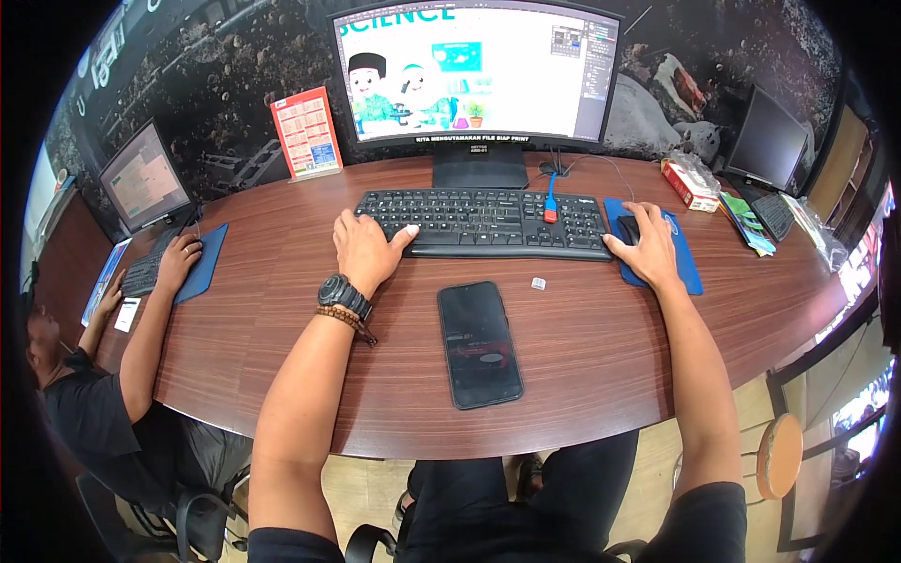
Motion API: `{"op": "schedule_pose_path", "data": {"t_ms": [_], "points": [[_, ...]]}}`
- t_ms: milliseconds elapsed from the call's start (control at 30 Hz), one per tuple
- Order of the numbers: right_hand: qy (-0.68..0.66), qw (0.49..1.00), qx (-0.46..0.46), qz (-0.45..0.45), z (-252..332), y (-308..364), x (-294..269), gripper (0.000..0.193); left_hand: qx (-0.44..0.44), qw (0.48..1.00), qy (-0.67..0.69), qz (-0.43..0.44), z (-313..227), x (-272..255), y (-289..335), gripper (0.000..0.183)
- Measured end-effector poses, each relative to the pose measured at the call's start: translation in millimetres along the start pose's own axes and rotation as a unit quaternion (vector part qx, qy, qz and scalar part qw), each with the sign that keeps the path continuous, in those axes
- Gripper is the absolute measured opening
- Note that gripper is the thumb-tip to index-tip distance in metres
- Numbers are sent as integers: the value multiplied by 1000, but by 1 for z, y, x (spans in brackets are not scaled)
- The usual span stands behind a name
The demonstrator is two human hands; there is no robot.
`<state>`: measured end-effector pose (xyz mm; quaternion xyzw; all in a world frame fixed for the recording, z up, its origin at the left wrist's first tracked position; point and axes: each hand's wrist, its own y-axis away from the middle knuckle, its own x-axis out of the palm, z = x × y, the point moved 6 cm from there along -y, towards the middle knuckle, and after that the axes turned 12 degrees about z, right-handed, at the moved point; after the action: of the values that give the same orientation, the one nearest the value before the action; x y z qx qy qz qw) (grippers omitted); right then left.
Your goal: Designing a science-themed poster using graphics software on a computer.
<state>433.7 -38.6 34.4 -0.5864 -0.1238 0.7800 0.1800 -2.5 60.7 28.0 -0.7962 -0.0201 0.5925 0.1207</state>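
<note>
My left hand (364, 251) rests at the left end of a black keyboard (469, 230). Its fingers are apart and hold nothing, with the thumb over the lower keys. A black watch (343, 295) and a beaded bracelet (343, 317) circle that wrist. Under my right hand (649, 244) is a black mouse (628, 228), partly hidden by the fingers, on a blue mouse pad (683, 267). Behind the keyboard, a curved monitor (507, 66) shows a cartoon illustration in an editing program. A blue and red USB device (551, 208) lies across the keyboard's right part.
A dark phone (480, 345) lies between my forearms on the brown desk (394, 403), with a small whitish square piece (538, 282) above it. A desk calendar (308, 133) and a red box (690, 184) flank the monitor. At left, another person (113, 375) uses a computer.
</note>
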Motion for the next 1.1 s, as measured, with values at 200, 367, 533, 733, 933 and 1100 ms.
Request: {"op": "schedule_pose_path", "data": {"t_ms": [200,367,533,733,933,1100], "points": [[-54,998,27,3,-13,0,1,50,38,999,13,17,-14,-1,7,67],[-83,996,20,-18,-20,0,5,34,42,998,44,-3,-7,1,4,57],[-95,995,3,-26,-23,-1,5,34,25,998,52,-28,-4,-1,1,52],[-103,994,2,-24,-19,0,3,32,9,999,35,-1,-5,-3,2,53],[-99,995,2,-27,-17,0,3,31,3,999,44,7,-8,-6,5,53],[-101,994,-4,-28,-19,-1,6,32,4,999,37,1,-5,-4,3,53]]}}
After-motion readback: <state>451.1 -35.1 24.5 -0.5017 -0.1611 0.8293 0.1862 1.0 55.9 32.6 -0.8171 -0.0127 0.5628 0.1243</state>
